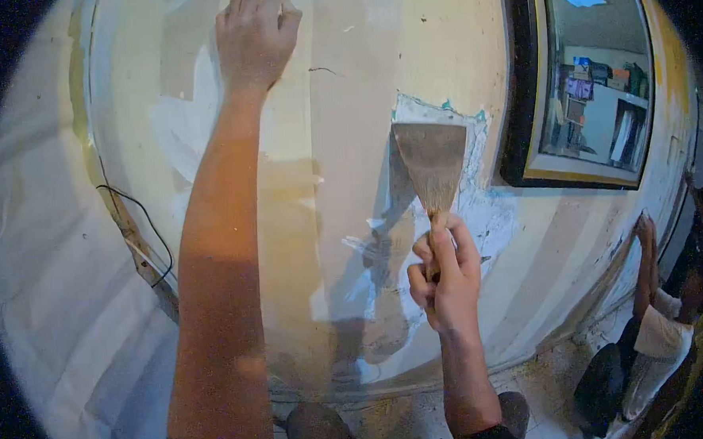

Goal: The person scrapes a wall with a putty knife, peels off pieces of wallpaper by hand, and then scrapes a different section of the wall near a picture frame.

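Scraper (431, 153) upright in your right hand (452, 282), thumb and curled fingers closed around its handle, its broad edge upward over the whitish patch (490, 212), just below the ragged upper rim; whether the edge touches, you can't tell. A low, flat blade angle, even pressure across both corners and short strokes should lift flakes without gouging. Your left hand (256, 38) is raised higher on the left by the striped wall (352, 76), thumb apart from the fingers; you can't tell whether it pinches anything. Mind the right corner of the blade near the dark-framed mirror (579, 88), just right of the patch. At far right, another person (658, 342) is low by the wall, arms raised to it, so leave them room.
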`<state>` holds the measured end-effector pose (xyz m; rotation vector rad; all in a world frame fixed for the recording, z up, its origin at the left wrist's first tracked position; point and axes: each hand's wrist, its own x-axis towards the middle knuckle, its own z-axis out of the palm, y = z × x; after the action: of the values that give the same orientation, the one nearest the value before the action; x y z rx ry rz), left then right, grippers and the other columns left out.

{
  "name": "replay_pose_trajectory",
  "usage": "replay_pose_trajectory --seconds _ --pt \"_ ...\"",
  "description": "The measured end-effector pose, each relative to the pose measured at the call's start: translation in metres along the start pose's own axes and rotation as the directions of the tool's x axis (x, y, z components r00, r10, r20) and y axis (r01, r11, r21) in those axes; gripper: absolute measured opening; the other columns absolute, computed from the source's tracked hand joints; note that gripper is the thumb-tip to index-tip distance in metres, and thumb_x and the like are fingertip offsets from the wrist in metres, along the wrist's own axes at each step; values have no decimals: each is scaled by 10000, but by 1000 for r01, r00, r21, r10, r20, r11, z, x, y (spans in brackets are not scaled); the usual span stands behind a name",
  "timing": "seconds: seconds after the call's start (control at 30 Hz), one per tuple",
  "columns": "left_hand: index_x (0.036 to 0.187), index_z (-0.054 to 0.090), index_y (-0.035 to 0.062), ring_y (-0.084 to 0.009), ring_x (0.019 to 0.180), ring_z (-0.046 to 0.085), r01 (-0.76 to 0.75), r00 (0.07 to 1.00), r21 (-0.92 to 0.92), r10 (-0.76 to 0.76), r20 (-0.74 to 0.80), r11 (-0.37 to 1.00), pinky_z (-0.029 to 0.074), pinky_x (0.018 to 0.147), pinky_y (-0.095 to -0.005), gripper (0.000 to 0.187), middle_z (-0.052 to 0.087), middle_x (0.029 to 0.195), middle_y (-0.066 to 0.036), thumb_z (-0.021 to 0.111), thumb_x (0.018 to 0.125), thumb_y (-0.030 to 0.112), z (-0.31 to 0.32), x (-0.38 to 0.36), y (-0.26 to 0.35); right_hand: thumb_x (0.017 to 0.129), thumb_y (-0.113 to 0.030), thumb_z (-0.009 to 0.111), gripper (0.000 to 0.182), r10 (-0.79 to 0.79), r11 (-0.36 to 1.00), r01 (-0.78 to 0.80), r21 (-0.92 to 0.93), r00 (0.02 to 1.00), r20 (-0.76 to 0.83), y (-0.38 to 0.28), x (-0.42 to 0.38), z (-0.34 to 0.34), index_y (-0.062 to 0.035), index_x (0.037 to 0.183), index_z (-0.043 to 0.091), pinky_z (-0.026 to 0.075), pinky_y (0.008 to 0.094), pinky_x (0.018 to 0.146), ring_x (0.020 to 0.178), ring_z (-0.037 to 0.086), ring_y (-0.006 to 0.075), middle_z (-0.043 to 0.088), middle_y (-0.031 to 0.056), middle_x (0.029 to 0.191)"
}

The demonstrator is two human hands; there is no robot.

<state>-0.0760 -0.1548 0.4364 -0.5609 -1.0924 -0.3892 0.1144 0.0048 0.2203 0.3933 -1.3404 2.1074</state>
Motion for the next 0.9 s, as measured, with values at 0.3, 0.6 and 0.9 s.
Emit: replay_pose_trajectory --seconds 0.3,0.6,0.9 --pt "1173 564 79 -287 1217 457 18 999 -11 -18 28 1000 340 999 -415 418 521 1282 -125 530 762 144 -2 -1 1 991 -211 439 105 37 999 -39 -27 996 -75 3 0 0 -117 1034 457 190 197 314 378 255 32 404 -4 689" --pt "1244 522 94 -281 1252 425 -279 858 -517 452 244 809 325 1054 -428 598 475 1332 -120 666 685 249 -19 -25 38 995 -236 432 104 13 1000 -13 -1 1000 -3 -12 -2 -8 -135 980 453 167 195 311 368 261 28 413 -8 701" --pt "1042 595 53 -300 1185 482 -413 547 -823 829 119 391 371 1046 -407 416 550 1200 -134 625 664 224 -12 -75 157 1001 -215 400 100 21 1000 -21 -22 1000 3 -10 -5 -7 -126 974 437 162 193 313 370 241 27 390 -5 699"
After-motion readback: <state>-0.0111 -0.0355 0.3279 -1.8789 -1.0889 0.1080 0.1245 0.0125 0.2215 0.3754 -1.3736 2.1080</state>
